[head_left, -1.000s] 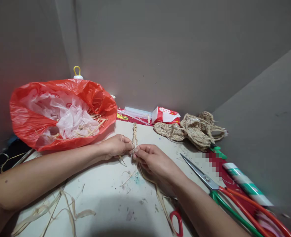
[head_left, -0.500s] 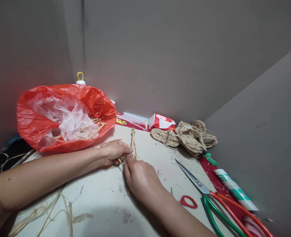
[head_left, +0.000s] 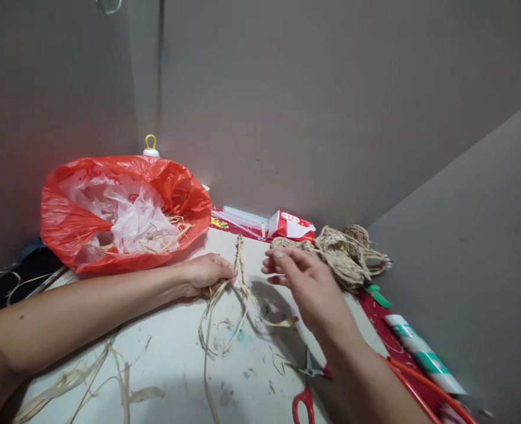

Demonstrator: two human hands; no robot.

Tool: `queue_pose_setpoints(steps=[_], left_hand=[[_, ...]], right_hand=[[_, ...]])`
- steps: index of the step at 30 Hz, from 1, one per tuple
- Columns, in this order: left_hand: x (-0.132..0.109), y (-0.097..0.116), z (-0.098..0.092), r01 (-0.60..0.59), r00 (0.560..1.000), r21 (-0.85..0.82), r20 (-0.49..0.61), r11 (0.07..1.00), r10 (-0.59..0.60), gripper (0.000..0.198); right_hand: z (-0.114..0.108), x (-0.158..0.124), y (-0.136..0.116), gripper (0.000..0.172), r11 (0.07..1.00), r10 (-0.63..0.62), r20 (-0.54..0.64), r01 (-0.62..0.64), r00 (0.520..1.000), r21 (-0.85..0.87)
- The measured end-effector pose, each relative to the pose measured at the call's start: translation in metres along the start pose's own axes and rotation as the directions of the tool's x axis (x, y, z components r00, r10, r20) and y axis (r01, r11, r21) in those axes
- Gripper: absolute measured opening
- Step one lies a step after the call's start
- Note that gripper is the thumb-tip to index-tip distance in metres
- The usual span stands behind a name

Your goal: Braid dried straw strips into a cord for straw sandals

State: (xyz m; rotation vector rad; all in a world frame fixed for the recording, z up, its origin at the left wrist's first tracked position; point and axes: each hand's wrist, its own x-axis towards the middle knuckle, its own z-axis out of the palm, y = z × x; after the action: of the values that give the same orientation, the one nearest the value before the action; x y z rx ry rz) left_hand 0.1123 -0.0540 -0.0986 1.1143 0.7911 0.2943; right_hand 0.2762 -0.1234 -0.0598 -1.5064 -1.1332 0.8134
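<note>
My left hand (head_left: 209,274) pinches a pale strand of dried plant fibre beside a thin braided cord (head_left: 239,256), which lies on the white tabletop pointing away from me. From the cord's near end, loose fibre strands (head_left: 207,330) curl down over the table. One flat strand end (head_left: 282,322) sticks out to the right. My right hand (head_left: 307,280) is raised over the table, right of the cord, fingers stretched and slightly bent, with nothing visible in them. Below it lie small red-handled scissors (head_left: 303,403), their blades parted.
A red plastic bag (head_left: 79,218) holding fibre stands back left. Bundles of twine (head_left: 335,253), a tissue pack (head_left: 289,225) and a white-green tube (head_left: 425,353) line the far and right edges. Large orange-handled shears (head_left: 412,388) are partly behind my right arm. Loose fibre (head_left: 61,388) lies front left.
My right hand has let go of the fibre and moved right and upward, its fingers now apart. Loose strands show below the cord. My left hand stays at almost the same place.
</note>
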Motion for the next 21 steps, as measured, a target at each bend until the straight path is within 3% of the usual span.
queue_pose_setpoints(steps=[2,6,8,11,17,21], left_hand=[[0.001,-0.002,-0.001,-0.032,0.999,0.009,0.005,0.999,0.032,0.027],[0.002,-0.005,-0.001,-0.090,0.995,0.047,0.048,0.995,0.088,0.027],[0.003,-0.005,-0.001,-0.100,0.994,0.080,0.050,0.992,0.096,0.026],[0.004,-0.005,0.000,-0.097,0.995,0.115,0.022,0.989,0.095,0.026],[0.006,0.000,-0.006,-0.109,0.976,0.107,0.202,0.988,0.086,0.027],[0.006,0.005,-0.011,-0.123,0.972,0.166,0.221,0.978,0.085,0.027]], right_hand=[[0.012,0.003,0.014,0.024,0.976,0.185,0.138,-0.198,0.973,0.089],[0.033,-0.005,0.027,0.027,0.865,0.367,0.417,-0.470,0.832,0.177],[0.035,-0.006,0.028,0.030,0.847,0.383,0.471,-0.505,0.795,0.164],[0.030,-0.001,0.031,0.034,0.856,0.384,0.489,-0.501,0.784,0.131],[0.018,0.010,0.037,0.039,0.834,0.401,0.598,-0.547,0.694,0.076],[0.017,0.012,0.036,0.037,0.802,0.392,0.661,-0.590,0.640,0.095]])
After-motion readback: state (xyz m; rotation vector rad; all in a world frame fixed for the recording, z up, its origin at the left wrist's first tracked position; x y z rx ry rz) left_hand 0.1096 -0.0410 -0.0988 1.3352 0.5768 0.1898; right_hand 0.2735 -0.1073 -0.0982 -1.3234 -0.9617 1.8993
